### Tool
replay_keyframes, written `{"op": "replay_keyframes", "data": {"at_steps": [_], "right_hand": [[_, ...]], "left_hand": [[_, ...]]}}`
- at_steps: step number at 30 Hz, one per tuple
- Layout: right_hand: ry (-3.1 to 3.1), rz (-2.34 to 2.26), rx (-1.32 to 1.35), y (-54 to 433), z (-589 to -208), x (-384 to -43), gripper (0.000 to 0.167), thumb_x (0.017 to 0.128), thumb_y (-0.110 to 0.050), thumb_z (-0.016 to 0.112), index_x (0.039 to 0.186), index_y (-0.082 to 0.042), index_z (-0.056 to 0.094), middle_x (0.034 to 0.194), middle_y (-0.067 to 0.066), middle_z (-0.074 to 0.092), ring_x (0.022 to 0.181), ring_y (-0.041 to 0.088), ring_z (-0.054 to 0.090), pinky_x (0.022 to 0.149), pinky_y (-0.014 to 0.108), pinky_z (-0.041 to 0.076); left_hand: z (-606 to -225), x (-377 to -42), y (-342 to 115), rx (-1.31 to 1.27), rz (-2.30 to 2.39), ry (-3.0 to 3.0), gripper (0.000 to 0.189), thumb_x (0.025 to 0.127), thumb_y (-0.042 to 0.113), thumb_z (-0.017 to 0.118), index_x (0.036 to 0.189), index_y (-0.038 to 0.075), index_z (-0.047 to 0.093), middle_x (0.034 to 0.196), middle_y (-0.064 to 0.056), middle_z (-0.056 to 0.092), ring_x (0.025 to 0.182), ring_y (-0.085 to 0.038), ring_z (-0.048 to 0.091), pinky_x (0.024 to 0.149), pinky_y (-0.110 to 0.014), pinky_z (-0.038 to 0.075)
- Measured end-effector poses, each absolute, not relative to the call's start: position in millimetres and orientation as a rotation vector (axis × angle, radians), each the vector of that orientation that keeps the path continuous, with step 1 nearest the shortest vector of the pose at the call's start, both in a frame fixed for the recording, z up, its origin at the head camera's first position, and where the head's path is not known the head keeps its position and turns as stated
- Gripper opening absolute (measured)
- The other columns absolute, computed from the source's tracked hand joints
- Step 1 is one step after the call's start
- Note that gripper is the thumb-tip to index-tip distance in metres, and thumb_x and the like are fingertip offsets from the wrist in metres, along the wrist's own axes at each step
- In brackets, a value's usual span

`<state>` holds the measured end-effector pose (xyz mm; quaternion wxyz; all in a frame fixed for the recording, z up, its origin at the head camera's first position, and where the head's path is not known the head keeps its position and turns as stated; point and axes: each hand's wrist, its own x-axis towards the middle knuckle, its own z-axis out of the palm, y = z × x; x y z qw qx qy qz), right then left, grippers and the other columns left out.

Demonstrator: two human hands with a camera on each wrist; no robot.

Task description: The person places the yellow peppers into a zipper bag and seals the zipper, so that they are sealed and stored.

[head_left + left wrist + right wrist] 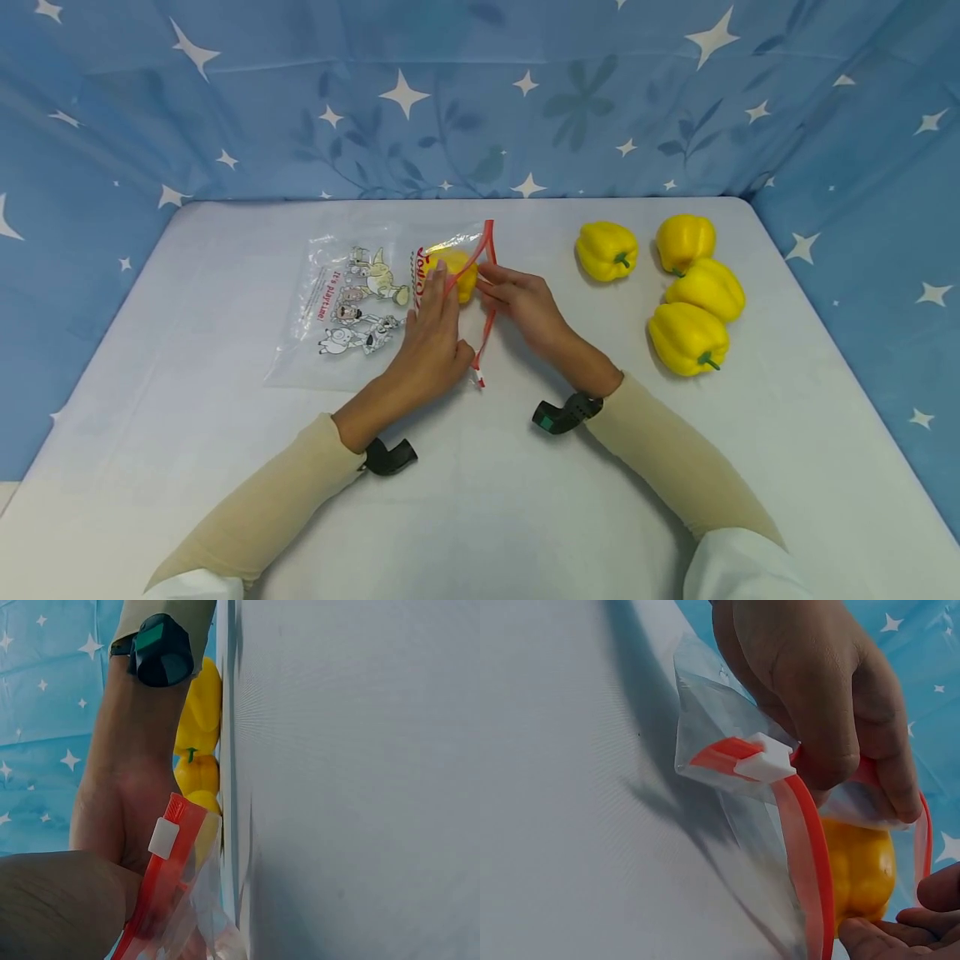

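You work at a white-covered table before blue, star-printed curtains. There is one clear bag; your left hand pinches its red rim. One yellow pepper sits in the bag's mouth, beneath those fingers. Your right hand has its fingers extended, touching that pepper. Right of them lie four loose peppers, three clustered.

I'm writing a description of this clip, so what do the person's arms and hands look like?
The left hand and right hand are bare. Both forearms wear snug beige sleeves, with white fabric toward the elbows. Each wrist carries a black device; the right one shows a small green patch.
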<state>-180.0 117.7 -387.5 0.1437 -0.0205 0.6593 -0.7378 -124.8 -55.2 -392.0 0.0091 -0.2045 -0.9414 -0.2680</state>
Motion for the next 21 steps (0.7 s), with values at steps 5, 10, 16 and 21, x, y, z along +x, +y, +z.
{"op": "replay_keyframes", "data": {"at_steps": [5,10,16,21], "right_hand": [[1.856,-2.163,-0.074,109,-390,-185,0.045,0.099,-0.005,0.044,0.144,0.001,0.044,0.144,0.005,0.049,0.126,0.016,0.052,0.102,0.034,0.042],[1.816,-2.185,-0.035,103,-391,-189,0.048,0.097,-0.003,0.045,0.145,0.001,0.042,0.145,0.005,0.048,0.127,0.017,0.050,0.099,0.031,0.044],[1.784,-2.197,-0.020,97,-395,-195,0.049,0.097,-0.001,0.046,0.146,-0.001,0.042,0.144,0.004,0.049,0.126,0.015,0.051,0.097,0.029,0.045],[1.716,-2.243,-0.013,91,-398,-197,0.048,0.095,0.003,0.045,0.143,0.001,0.046,0.138,0.009,0.054,0.123,0.016,0.053,0.101,0.031,0.043]], "left_hand": [[-393,-126,-55,-0.645,-0.826,-2.933,0.081,0.087,0.010,0.054,0.153,-0.004,0.009,0.161,-0.007,-0.019,0.145,-0.020,-0.017,0.107,-0.068,0.015],[-392,-126,-55,-0.637,-0.805,-2.949,0.081,0.087,0.010,0.054,0.153,-0.004,0.010,0.160,-0.006,-0.020,0.145,-0.020,-0.018,0.107,-0.068,0.013],[-393,-126,-56,-0.646,-0.802,-2.939,0.081,0.086,0.010,0.053,0.153,-0.004,0.012,0.161,-0.006,-0.018,0.145,-0.020,-0.017,0.107,-0.069,0.013],[-394,-126,-55,-0.654,-0.775,-2.913,0.082,0.084,0.009,0.054,0.153,-0.004,0.012,0.161,-0.009,-0.014,0.146,-0.021,-0.015,0.106,-0.070,0.010]]}}
